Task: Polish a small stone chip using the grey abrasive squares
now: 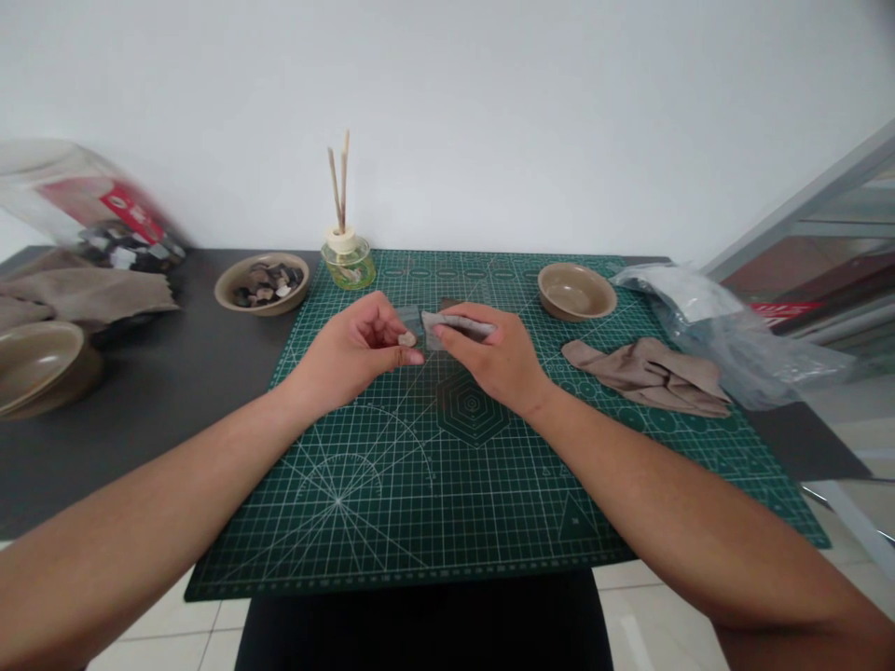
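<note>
My left hand (356,349) is closed, pinching a small pale stone (406,339) between thumb and fingers above the green cutting mat (433,485). My right hand (493,359) is closed on a small grey cloth (458,325), pressed against the stone. Both hands meet near the mat's middle. A tan bowl (262,283) holding several dark and pale stones sits at the mat's far left corner. An empty tan bowl (577,291) stands at the far right.
A reed diffuser (348,256) stands at the mat's back edge. A crumpled brown cloth (650,375) and clear plastic bag (727,335) lie right. Left are a tilted jar of stones (98,219), another cloth (84,294) and a bowl (38,363).
</note>
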A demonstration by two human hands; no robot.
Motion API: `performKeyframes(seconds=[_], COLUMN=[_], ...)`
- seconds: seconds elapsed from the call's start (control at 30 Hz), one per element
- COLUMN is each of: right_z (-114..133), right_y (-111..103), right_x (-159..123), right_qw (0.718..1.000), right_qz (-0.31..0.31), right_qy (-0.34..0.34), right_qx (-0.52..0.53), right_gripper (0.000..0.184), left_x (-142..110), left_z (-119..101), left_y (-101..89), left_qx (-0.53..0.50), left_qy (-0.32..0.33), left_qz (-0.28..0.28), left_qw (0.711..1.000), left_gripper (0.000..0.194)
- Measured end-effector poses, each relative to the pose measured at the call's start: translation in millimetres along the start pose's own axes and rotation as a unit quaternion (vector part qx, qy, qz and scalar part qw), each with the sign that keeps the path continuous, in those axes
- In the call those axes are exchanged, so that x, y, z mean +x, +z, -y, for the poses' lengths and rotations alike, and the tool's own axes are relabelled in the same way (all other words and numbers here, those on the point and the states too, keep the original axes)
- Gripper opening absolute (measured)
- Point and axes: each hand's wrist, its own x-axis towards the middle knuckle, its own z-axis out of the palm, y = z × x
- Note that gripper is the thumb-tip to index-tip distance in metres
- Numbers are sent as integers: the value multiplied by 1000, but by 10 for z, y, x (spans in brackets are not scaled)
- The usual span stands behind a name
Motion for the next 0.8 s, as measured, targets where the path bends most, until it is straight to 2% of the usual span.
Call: performKeyframes(seconds=[0.17,0.3,0.5,0.67,0.8], right_z=[-24,-42,-31,-60,-59], right_y=[14,16,15,15,-5], right_x=[0,6,0,6,5], right_qw=[999,999,996,994,986], right_qz=[-18,-29,17,13,28], right_qy=[-13,-22,-58,-82,-118], right_qx=[-23,-31,-58,-68,-117], right_gripper=[15,12,15,21,27], left_x=[-17,-24,-1,0,-11], left_z=[-22,-45,-11,6,-14], left_y=[20,32,16,3,5], left_qx=[8,0,-23,-28,-37], left_qy=[-44,-49,-27,-33,-46], left_qz=[20,13,-10,-24,-36], left_qw=[999,999,999,999,998], left_gripper=[33,29,30,29,30])
